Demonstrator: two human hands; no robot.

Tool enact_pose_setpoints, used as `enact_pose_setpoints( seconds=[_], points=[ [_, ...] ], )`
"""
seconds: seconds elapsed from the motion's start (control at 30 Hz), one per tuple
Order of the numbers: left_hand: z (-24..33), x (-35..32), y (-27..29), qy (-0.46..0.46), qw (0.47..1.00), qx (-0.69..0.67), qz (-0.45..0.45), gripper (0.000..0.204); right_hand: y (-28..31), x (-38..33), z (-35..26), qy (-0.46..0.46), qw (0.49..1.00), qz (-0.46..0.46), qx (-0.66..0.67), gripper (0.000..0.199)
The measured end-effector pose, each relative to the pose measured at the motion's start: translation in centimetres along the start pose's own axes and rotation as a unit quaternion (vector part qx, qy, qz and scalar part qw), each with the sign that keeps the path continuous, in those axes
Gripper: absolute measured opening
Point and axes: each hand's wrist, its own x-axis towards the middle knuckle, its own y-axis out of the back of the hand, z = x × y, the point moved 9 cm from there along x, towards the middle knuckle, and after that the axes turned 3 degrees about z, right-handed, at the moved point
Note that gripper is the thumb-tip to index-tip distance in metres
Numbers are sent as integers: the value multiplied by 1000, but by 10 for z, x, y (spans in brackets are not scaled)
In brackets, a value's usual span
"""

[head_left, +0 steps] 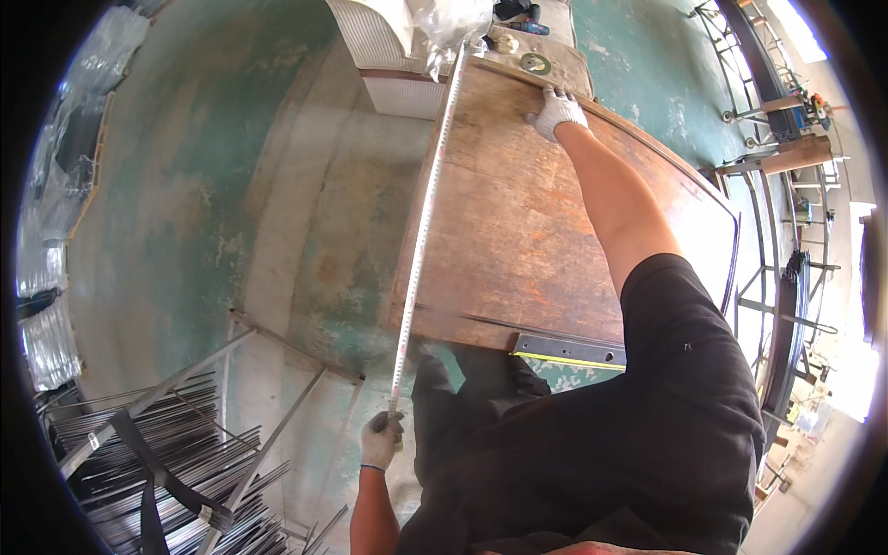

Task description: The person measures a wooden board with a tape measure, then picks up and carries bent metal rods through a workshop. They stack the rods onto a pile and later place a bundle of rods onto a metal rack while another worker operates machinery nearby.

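Note:
A long white tape measure (427, 203) is pulled out along the left edge of a worn brown wooden tabletop (518, 203). Its far end lies by the tabletop's far left corner, near a clear plastic bag (453, 28). My left hand (378, 440), in a pale glove, is closed round the near end, past the tabletop's front edge; a bit of yellow-green shows below the fingers. With the arm stretched out, my right hand (560, 113), also gloved, lies on the tabletop by its far raised edge, fingers extended and thumb apart, holding nothing visible.
A black bar with a yellow-green strip (569, 351) sits at the table's front edge. Beyond the far edge are a round disc (535, 63) and a blue power tool (525, 28). Dark metal rods (176, 453) fill a frame at lower left; metal racks (777, 222) line the right.

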Motion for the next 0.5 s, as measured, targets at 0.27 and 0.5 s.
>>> enact_pose_setpoints(
  seconds=[0.27,0.5],
  points=[
    [12,-3,10,-6,1000,19,7,22,1,-1,-3,-4,1000,-8,-4,97],
    [-15,-29,18,74,997,12,11,21,3,-1,-6,-2,1000,-9,-3,98]
  ],
)
